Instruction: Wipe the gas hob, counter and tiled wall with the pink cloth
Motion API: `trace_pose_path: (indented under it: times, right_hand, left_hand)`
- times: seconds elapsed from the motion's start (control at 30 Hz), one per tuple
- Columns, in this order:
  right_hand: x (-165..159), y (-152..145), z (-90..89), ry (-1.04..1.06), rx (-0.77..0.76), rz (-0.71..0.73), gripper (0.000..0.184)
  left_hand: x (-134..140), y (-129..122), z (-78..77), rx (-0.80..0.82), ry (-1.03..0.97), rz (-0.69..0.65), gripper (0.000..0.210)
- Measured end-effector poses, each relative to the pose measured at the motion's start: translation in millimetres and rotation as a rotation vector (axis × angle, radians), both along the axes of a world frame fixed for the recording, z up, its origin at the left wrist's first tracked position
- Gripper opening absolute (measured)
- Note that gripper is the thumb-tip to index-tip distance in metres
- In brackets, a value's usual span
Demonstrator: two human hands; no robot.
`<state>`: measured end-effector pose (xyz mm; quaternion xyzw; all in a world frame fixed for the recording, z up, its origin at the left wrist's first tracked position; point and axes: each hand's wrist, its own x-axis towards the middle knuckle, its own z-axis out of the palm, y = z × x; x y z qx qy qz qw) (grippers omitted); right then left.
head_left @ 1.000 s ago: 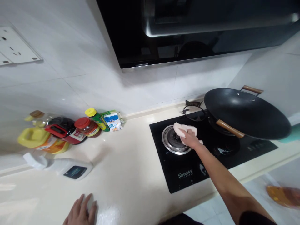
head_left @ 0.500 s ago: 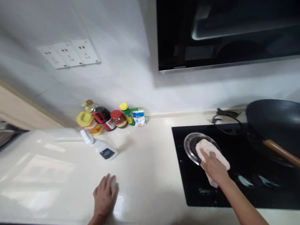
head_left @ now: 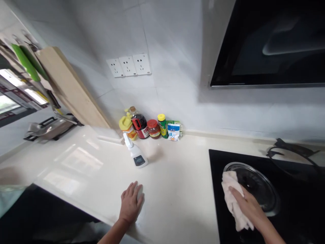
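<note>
My right hand (head_left: 247, 202) is closed on a pale cloth (head_left: 233, 200) and presses it against the left rim of the round metal burner (head_left: 254, 183). The burner is set in a black glass cooktop (head_left: 215, 176), and part of the cloth hangs over the glass toward me. My left hand (head_left: 131, 200) lies flat on the cream countertop (head_left: 172, 189), fingers stretched out and holding nothing. Just beyond its fingertips stands a white spray bottle (head_left: 138, 156) with a dark label.
Against the wall are a yellow-capped jug (head_left: 127, 128), a dark sauce bottle (head_left: 139, 125), a red-lidded jar (head_left: 153, 129), a green shaker (head_left: 163, 126) and a white packet (head_left: 174, 132). A loose black pan support (head_left: 291, 149) leans behind the burner. The range hood (head_left: 269, 44) overhangs at right.
The view has swung left, and the wok has left the picture. My right hand has moved the cloth from the burner's right front to its left rim. My left hand stays flat on the counter.
</note>
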<state>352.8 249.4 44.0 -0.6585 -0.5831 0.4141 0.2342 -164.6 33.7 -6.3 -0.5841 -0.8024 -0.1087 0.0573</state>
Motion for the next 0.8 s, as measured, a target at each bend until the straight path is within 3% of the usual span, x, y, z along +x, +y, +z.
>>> trace_pose_path:
  times: [0.1,0.2,0.3,0.43,0.53,0.67,0.8]
  right_hand:
    - [-38.8,-1.0,13.7,0.176,0.027,-0.007,0.072]
    - [-76.4,2.2,12.4,0.294,-0.015,0.082,0.073]
    - [-94.1,8.7,-3.2,0.122,0.024,0.229,0.068]
    - [-83.5,19.0,-15.2,-0.188,0.078,0.279,0.062]
    - [-68.9,25.8,-5.6,-0.302,0.126,0.262,0.063]
    - [-64.9,27.9,12.1,-0.437,0.369,0.196,0.052]
    - [-91.0,14.5,12.8,-0.449,0.408,0.371,0.051]
  left_hand:
    - [0.4,-1.1,-1.0,0.008,0.003,-0.003,0.041]
    - [0.1,-2.0,-1.6,0.027,0.013,0.002,0.04]
    - [-1.0,-2.2,-1.0,0.025,0.022,-0.009,0.04]
    - [-0.2,-0.3,2.3,0.004,0.01,-0.007,0.041]
    - [1.8,3.0,5.0,-0.009,-0.002,0.009,0.043]
    - [4.5,6.1,7.7,-0.03,-0.017,0.009,0.044]
    - [6.4,6.7,9.2,-0.039,-0.024,0.025,0.043]
